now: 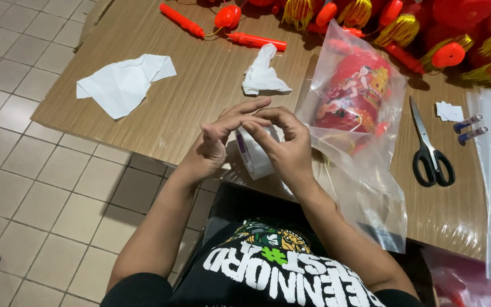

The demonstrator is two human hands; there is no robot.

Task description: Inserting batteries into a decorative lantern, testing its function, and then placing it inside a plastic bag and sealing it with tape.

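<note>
Tape roll: a roll of clear tape, held upright on its edge between both hands, just above the near edge of the surface
Left hand: fingers mostly straight and lifted, palm against the left side of the roll; it steadies the roll more than it grips it
Right hand: curled over the top and right side of the roll, fingertips bent down onto the band of tape as if feeling along it; closed loosely around the roll
How the roll handles: it looks light and stiff, a hard ring that keeps its shape; the outer band is smooth and likely slippery, the loose end thin, sticky and hard to see
Where to take hold: by the flat sides or through the core, leaving the outer band free for the fingertips
Plastic bag: clear and soft, lying just right of the hands, with a red decorated lantern inside; it crumples easily
Scissors: black handles, lying shut on the surface right of the bag
Tissue: crumpled white, beyond the hands
White sheet: lying flat at the left of the surface
Far edge: red lanterns with yellow tassels piled up
</note>
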